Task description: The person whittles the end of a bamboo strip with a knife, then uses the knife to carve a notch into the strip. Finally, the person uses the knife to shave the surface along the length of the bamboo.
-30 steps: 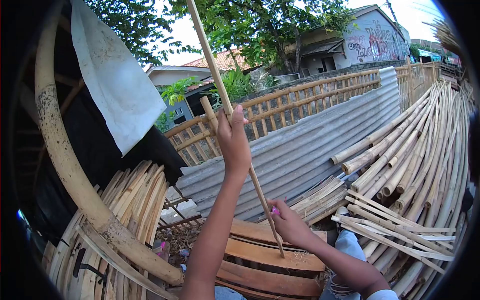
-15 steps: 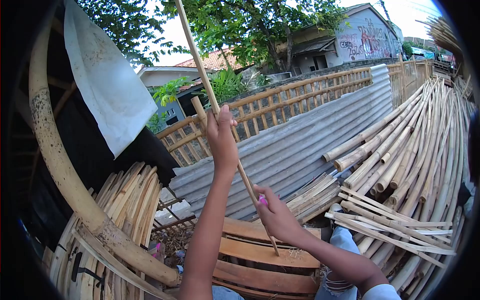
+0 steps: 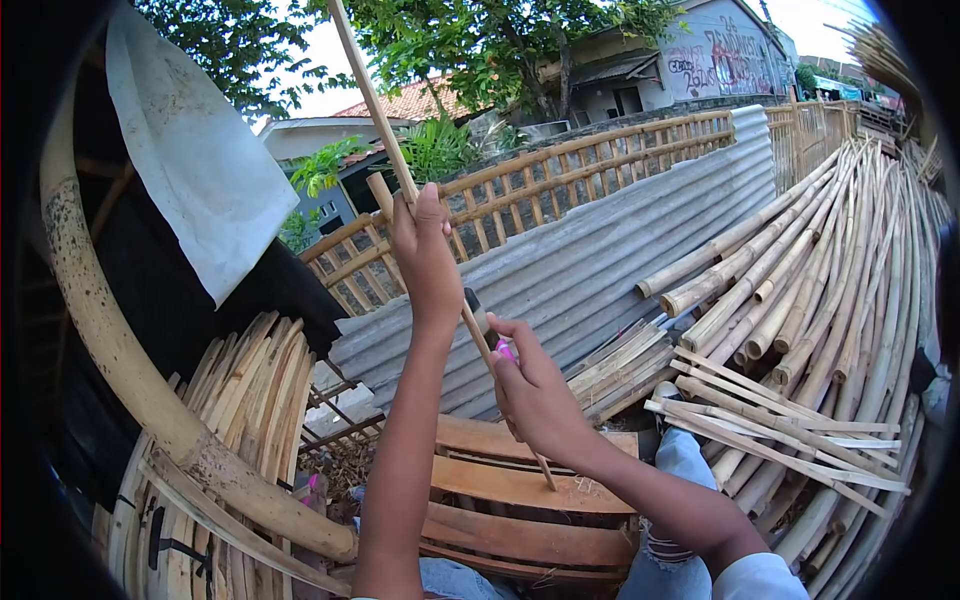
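My left hand (image 3: 425, 240) is closed around a long, thin bamboo strip (image 3: 370, 85), which slants from the top of the view down to the right. The strip's lower end rests on a wooden slatted bench (image 3: 480, 485). Lower down, my right hand (image 3: 535, 395) is wrapped round the pink handle (image 3: 505, 349) of a knife. Its dark blade (image 3: 474, 308) shows just beyond the fingers, against or close beside the strip; contact cannot be made out. Pale shavings (image 3: 590, 487) lie on the bench.
A thick bent bamboo pole (image 3: 120, 350) curves along the left, by bundled split strips (image 3: 245, 400). Long bamboo poles (image 3: 800, 270) and loose strips (image 3: 770, 430) lie at right. Corrugated sheeting (image 3: 600, 250) and a bamboo fence (image 3: 560, 180) stand ahead.
My right hand has moved up the strip and slightly left, and the dark blade has come into sight above it. My left hand keeps its hold; the view has shifted a little.
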`<state>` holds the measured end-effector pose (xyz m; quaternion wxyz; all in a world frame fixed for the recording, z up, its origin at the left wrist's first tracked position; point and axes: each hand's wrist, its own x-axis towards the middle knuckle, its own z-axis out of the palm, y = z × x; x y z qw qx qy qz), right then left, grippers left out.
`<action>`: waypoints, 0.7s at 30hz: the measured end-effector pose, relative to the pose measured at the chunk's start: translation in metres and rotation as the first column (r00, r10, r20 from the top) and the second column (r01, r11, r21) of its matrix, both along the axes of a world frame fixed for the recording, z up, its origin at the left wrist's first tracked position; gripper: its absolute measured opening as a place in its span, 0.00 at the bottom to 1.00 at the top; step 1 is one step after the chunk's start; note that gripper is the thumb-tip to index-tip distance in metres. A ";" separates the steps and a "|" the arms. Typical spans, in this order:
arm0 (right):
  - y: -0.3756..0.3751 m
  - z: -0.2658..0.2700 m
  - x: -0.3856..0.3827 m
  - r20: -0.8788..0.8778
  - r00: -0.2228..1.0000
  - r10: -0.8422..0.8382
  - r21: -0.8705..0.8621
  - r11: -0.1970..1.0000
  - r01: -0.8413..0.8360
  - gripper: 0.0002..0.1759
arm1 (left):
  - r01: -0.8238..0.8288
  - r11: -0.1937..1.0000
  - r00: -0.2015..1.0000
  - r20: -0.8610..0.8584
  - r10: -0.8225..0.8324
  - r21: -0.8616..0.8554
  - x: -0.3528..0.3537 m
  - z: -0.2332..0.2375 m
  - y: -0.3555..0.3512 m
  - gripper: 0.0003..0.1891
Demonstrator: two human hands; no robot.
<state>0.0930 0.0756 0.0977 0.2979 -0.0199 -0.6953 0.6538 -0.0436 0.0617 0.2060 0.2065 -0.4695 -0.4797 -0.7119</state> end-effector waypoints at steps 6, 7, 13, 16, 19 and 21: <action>-0.009 -0.080 0.012 0.182 0.982 -0.057 0.073 0.996 0.045 0.20 | -0.008 1.000 1.000 0.010 0.008 0.016 -0.009 0.000 -0.007 0.17; -0.007 -0.083 0.016 0.290 0.957 0.012 0.009 1.000 -0.015 0.20 | 0.000 1.000 1.000 0.007 0.000 -0.004 -0.011 0.000 -0.009 0.17; -0.008 -0.005 0.009 0.006 0.998 -0.056 0.063 0.996 0.056 0.19 | 0.092 0.996 0.996 -0.013 -0.091 0.021 0.013 0.004 -0.006 0.16; -0.017 -0.051 0.006 -0.048 0.993 -0.107 0.072 0.991 0.110 0.19 | 0.142 0.990 0.990 -0.003 -0.142 0.024 0.012 0.002 -0.010 0.16; -0.015 -0.108 0.011 0.241 0.969 -0.048 0.009 0.999 0.047 0.19 | 0.205 0.978 0.979 0.014 -0.205 0.042 0.007 0.002 -0.016 0.16; -0.009 -0.110 0.010 0.443 0.892 0.091 -0.167 0.986 -0.017 0.19 | 0.209 0.977 0.978 0.011 -0.210 0.053 0.007 0.003 -0.014 0.17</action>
